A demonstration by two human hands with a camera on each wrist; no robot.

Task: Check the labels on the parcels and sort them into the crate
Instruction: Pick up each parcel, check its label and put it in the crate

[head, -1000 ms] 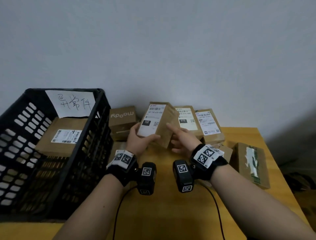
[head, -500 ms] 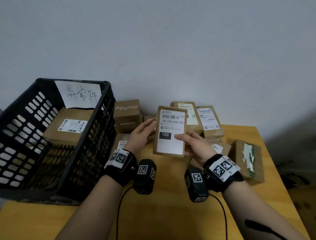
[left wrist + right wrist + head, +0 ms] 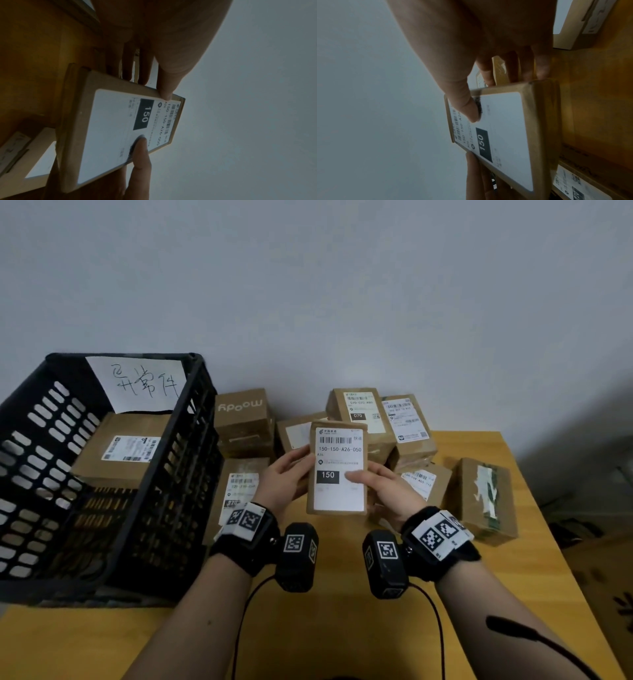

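Note:
I hold a small brown cardboard parcel (image 3: 337,494) upright above the table, its white label reading "150" turned toward me. My left hand (image 3: 291,474) grips its left edge, thumb on the front and fingers behind. My right hand (image 3: 380,484) grips the right edge, with its thumb pressed on the label. The same parcel (image 3: 120,128) fills the left wrist view and shows again in the right wrist view as the parcel (image 3: 505,135) pinched between thumb and fingers. A black plastic crate (image 3: 178,474) stands at the left with one labelled box (image 3: 126,446) inside.
Several more brown parcels (image 3: 407,422) are stacked against the wall behind my hands. A lone box (image 3: 486,498) with torn tape lies at the right of the yellow table (image 3: 342,628). A handwritten paper sign (image 3: 140,385) hangs on the crate's back wall. A "moody" box (image 3: 243,412) stands beside the crate.
I lifted the parcel off the stack and turned it so its label faces me. It has come nearer and a little lower, and both hands have kept hold of its edges.

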